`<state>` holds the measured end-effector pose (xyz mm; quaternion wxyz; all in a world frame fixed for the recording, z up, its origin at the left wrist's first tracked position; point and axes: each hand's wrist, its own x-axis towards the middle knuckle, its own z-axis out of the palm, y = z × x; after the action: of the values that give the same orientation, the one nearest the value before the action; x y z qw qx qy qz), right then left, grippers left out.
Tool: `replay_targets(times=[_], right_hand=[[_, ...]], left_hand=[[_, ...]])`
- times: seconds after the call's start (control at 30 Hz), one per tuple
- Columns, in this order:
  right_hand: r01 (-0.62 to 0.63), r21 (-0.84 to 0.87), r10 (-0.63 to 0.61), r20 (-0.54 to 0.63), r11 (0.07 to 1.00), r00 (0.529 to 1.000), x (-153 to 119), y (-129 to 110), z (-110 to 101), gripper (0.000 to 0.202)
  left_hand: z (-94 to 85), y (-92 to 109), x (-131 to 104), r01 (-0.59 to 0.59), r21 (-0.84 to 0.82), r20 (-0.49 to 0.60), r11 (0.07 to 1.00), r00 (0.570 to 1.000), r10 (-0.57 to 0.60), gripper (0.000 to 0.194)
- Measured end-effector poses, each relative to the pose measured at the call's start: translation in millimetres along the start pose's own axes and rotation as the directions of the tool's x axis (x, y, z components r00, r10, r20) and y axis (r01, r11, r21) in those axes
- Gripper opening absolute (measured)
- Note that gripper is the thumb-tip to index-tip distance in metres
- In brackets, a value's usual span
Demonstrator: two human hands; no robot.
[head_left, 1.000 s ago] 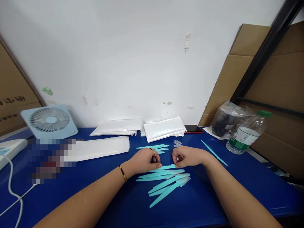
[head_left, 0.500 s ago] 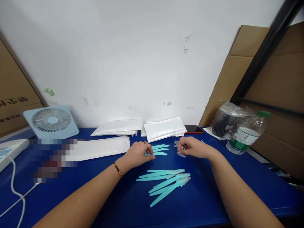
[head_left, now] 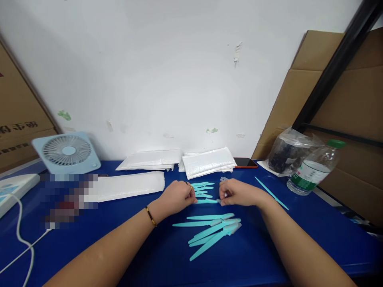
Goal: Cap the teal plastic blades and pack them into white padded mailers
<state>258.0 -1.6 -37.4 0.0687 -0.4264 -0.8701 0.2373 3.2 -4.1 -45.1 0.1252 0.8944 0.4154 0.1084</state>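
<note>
My left hand (head_left: pixel 178 196) is closed, pinching a turquoise eyebrow razor (head_left: pixel 207 201) that points to the right. At the razor's far end, my right hand (head_left: pixel 237 193) pinches a small clear cap (head_left: pixel 219 202); whether the cap is around the blade or only touching it, I cannot tell. Behind the left fingers lie several loose turquoise razors (head_left: pixel 206 186). A few clear caps (head_left: pixel 223 179) show past the right hand, partly hidden by it. Nearer to me, several razors with clear caps (head_left: pixel 211 232) lie fanned out on the blue table (head_left: pixel 254 255).
White padded envelopes (head_left: pixel 209 161) are stacked by the wall, another (head_left: pixel 131 186) lying left. One turquoise razor (head_left: pixel 271 193) lies apart at right. Around the edges are a phone (head_left: pixel 245 162), a bagged dark item (head_left: pixel 279 153), a water bottle (head_left: pixel 311 171), a fan (head_left: pixel 67 151) and a power strip (head_left: pixel 18 191).
My right hand has moved slightly left and nearer to me, bringing the clear cap to the razor's end. The razor between my hands now shows, and the lone razor at right is uncovered.
</note>
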Motion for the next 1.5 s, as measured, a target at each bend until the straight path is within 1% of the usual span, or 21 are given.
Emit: replay_targets(times=[0.07, 0.13, 0.17, 0.23, 0.3, 0.33, 0.37, 0.47, 0.6, 0.67, 0.77, 0.83, 0.9, 0.97, 1.03, 1.07, 1.17, 1.23, 1.33, 1.43, 1.5], right_hand=[[-0.094, -0.005, 0.092, -0.133, 0.996, 0.987, -4, 7, -7, 0.019], [-0.132, 0.012, 0.132, -0.183, 0.991, 0.974, -9, 10, -13, 0.019], [-0.12, 0.02, 0.121, -0.155, 0.993, 0.98, -11, 9, -15, 0.018], [-0.063, 0.036, 0.063, -0.003, 0.997, 0.998, -13, 4, -15, 0.018], [-0.027, 0.034, 0.021, 0.16, 0.999, 0.987, -12, -3, -10, 0.019], [-0.025, 0.022, 0.019, 0.209, 0.999, 0.978, -11, -6, -7, 0.018], [-0.028, 0.008, 0.026, 0.231, 1.0, 0.973, -9, -9, -3, 0.017], [-0.032, -0.018, 0.036, 0.217, 0.999, 0.975, -6, -12, 4, 0.014], [-0.004, -0.027, 0.008, 0.141, 1.0, 0.99, -5, -6, 2, 0.012], [-0.034, -0.047, 0.035, 0.024, 0.998, 0.999, -7, 0, -4, 0.011], [-0.105, -0.05, 0.096, -0.166, 0.993, 0.981, -11, 7, -14, 0.016], [-0.103, -0.018, 0.097, -0.205, 0.995, 0.974, -13, 6, -18, 0.019], [-0.059, 0.01, 0.06, -0.171, 0.998, 0.983, -14, 0, -19, 0.018], [-0.006, 0.011, 0.007, -0.103, 1.0, 0.995, -13, -9, -15, 0.018], [0.039, 0.005, -0.038, -0.024, 0.999, 0.999, -10, -19, -9, 0.021], [0.06, 0.007, -0.06, 0.021, 0.998, 0.998, -8, -23, -5, 0.023], [0.11, 0.008, -0.11, 0.127, 0.994, 0.986, -1, -31, 5, 0.028], [0.12, -0.018, -0.117, 0.128, 0.993, 0.985, 2, -31, 8, 0.025], [0.083, -0.075, -0.081, 0.034, 0.994, 0.996, 2, -22, 6, 0.022], [-0.03, -0.111, 0.019, -0.098, 0.993, 0.995, -3, -10, -4, 0.021], [-0.084, -0.102, 0.067, -0.161, 0.991, 0.985, -8, -5, -12, 0.022]], left_hand=[[-2.7, -5, 2, 0.04, 0.016, -0.076, 0.999, 0.996, -0.039, 0.02], [-3.7, -6, 2, 0.057, -0.007, -0.101, 0.998, 0.993, -0.058, 0.022], [-3.6, -4, 1, 0.046, -0.02, -0.09, 0.999, 0.995, -0.048, 0.023], [-2.5, 2, -2, 0.002, -0.041, -0.029, 0.999, 1.0, -0.004, 0.024], [-0.9, 11, -6, -0.044, -0.061, 0.051, 0.997, 0.998, 0.047, 0.026], [-0.1, 15, -8, -0.057, -0.07, 0.086, 0.996, 0.994, 0.063, 0.027], [0.7, 18, -9, -0.065, -0.08, 0.117, 0.995, 0.99, 0.074, 0.028], [2.6, 23, -10, -0.04, -0.083, 0.171, 0.996, 0.984, 0.054, 0.023], [0.5, 13, -7, 0.049, -0.019, 0.161, 0.999, 0.986, -0.045, 0.015], [-3.3, 2, -5, 0.093, 0.037, 0.102, 0.995, 0.99, -0.096, 0.012], [-9.8, -10, -3, 0.15, 0.074, -0.003, 0.986, 0.989, -0.15, 0.014], [-12.6, -9, -5, 0.143, 0.047, -0.032, 0.989, 0.989, -0.142, 0.02], [-13.2, -1, -9, 0.08, -0.002, 0.019, 0.997, 0.997, -0.08, 0.027], [-11.4, 10, -13, 0.008, -0.057, 0.135, 0.998, 0.991, 0.0, 0.029], [-7.5, 20, -16, -0.015, -0.09, 0.233, 0.996, 0.972, 0.036, 0.025], [-5.2, 23, -17, -0.01, -0.093, 0.253, 0.996, 0.967, 0.033, 0.022], [0.8, 23, -14, 0.031, -0.062, 0.192, 0.998, 0.981, -0.019, 0.016], [2.4, 18, -10, 0.052, -0.03, 0.117, 0.998, 0.992, -0.049, 0.016], [0.8, 4, -4, 0.077, 0.028, 0.035, 0.997, 0.996, -0.078, 0.014], [-1.6, -7, -1, 0.122, 0.06, -0.039, 0.991, 0.992, -0.12, 0.012], [-1.9, -9, 0, 0.145, 0.041, -0.072, 0.989, 0.987, -0.142, 0.018]])
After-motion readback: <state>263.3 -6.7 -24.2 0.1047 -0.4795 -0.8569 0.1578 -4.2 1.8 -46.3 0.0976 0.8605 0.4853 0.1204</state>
